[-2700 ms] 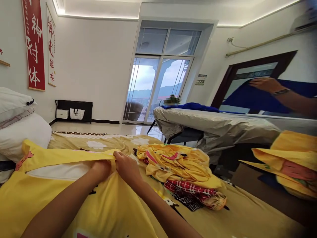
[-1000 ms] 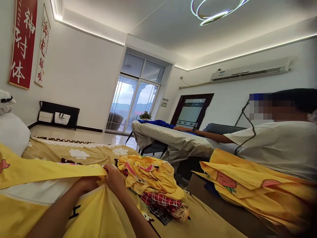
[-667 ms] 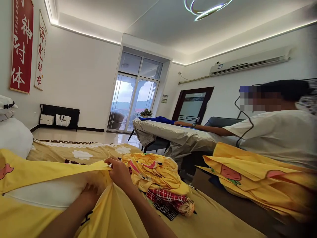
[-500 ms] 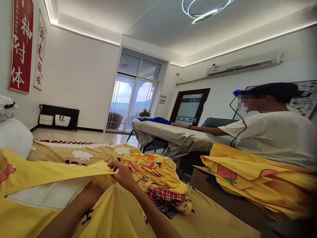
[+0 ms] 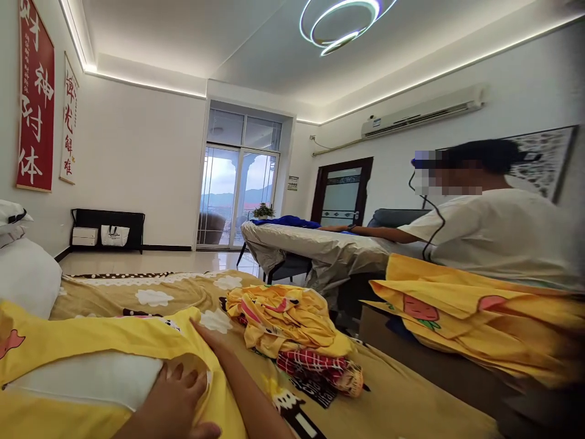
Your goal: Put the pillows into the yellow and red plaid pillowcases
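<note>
A white pillow (image 5: 91, 378) lies partly inside a yellow cartoon-print pillowcase (image 5: 105, 338) on the bed in front of me. My left hand (image 5: 176, 396) rests on the pillow at the case's opening, fingers spread and holding nothing. My right hand (image 5: 205, 338) lies at the edge of the opening. Its fingers are tucked under the yellow fabric and mostly hidden, with only one fingertip showing.
A heap of yellow cloth (image 5: 283, 317) and a red plaid piece (image 5: 315, 363) lie on the tan bedspread (image 5: 402, 408) to the right. Further right, a person in a white shirt (image 5: 493, 238) reaches over a covered table (image 5: 320, 244), with yellow bedding (image 5: 457, 311) in front of them. White pillows (image 5: 22, 274) are stacked at left.
My right hand has let the pinched edge drop and slid under the fabric. My left hand has come out onto the pillow with its fingers spread. The view has swung right and up.
</note>
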A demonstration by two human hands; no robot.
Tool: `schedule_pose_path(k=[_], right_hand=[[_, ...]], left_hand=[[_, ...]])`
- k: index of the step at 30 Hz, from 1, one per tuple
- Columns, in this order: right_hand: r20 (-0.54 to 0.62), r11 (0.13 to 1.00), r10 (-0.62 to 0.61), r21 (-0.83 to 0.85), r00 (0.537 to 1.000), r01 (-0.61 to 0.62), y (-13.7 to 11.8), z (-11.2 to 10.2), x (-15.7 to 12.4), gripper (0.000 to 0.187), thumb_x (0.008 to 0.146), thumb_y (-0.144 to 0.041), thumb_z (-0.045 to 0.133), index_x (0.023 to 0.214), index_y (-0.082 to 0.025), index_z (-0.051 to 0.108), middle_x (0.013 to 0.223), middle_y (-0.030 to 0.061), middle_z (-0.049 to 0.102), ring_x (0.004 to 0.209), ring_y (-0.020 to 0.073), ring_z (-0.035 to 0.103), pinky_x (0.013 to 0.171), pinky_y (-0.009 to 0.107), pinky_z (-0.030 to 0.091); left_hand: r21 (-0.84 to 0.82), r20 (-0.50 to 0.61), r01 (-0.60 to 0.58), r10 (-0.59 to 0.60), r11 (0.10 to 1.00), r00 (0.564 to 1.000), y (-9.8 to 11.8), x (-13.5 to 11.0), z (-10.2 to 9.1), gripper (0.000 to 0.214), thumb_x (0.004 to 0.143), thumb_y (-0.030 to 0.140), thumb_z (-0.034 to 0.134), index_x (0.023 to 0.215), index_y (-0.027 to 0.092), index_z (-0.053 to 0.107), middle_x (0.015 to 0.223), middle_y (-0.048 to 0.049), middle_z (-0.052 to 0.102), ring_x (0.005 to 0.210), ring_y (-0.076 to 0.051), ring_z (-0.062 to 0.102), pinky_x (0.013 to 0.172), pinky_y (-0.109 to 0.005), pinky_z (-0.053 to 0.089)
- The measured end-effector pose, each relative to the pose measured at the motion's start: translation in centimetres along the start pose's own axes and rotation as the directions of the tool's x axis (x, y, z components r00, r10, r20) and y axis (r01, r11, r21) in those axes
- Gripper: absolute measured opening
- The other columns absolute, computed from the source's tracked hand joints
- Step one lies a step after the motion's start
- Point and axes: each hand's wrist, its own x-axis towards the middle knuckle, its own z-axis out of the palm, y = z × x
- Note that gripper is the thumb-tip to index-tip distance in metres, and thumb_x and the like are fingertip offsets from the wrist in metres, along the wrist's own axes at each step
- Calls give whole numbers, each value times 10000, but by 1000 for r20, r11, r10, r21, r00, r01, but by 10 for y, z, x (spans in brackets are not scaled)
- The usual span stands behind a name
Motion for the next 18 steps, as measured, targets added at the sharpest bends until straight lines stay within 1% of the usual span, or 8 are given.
schedule_pose_path(k=[3,6,9,12,14,16,17,18], right_hand=[[-102,988,139,-54,985,-145,-14,11,27,287,823,-427,592,809,-144,637,824,48,662,775,187,631,689,303,490],[-253,974,184,-82,950,-210,-23,12,46,277,900,-395,515,945,-139,610,951,44,647,846,153,612,777,332,488],[-324,966,184,-117,928,-232,-21,7,45,278,917,-376,468,932,-145,622,980,74,655,894,179,611,782,317,462],[-337,959,162,-166,928,-228,-22,-2,28,276,887,-311,469,872,-98,644,958,164,661,940,269,608,766,338,436],[-363,960,106,-205,926,-190,-29,-10,7,277,864,-277,475,968,-73,631,1068,211,627,1049,314,560,825,376,413],[-376,966,-6,-243,927,-92,-42,-16,-25,308,866,-289,467,1089,-114,588,1199,177,574,1148,282,496,910,367,378],[-324,966,-113,-259,939,27,-49,-17,-45,309,882,-317,444,1102,-148,579,1212,141,571,1152,247,490,936,347,366],[-216,948,-235,-265,948,175,-58,-18,-67,307,896,-362,424,1087,-182,582,1186,100,587,1123,211,504,944,319,365]], left_hand=[[53,39,-21,19,998,999,-8,4,3,840,766,643,481,1454,205,282,1468,-168,351,1343,-403,274,1086,-623,111],[72,77,56,-62,996,995,-15,2,2,830,741,667,498,1398,172,394,1363,-205,475,1261,-398,407,1054,-557,265],[65,118,150,-157,987,981,-13,-9,-6,692,696,636,571,1187,148,597,1194,-197,595,1103,-380,533,938,-481,407],[-24,161,226,-219,974,962,-7,-29,-25,478,689,521,619,1037,193,638,1060,-96,646,967,-286,581,821,-370,459],[-77,172,231,-215,970,961,-4,-44,-42,304,698,433,612,912,218,634,966,-23,639,849,-206,578,744,-297,451],[-71,144,182,-170,981,975,0,-56,-60,162,687,339,603,776,204,598,940,5,606,791,-156,539,712,-257,423],[-57,126,169,-161,984,979,2,-61,-68,122,670,294,601,738,196,572,920,11,591,765,-140,515,687,-244,408],[-45,118,172,-166,984,979,4,-63,-76,91,656,253,590,704,190,544,869,20,574,725,-125,487,646,-231,388]])
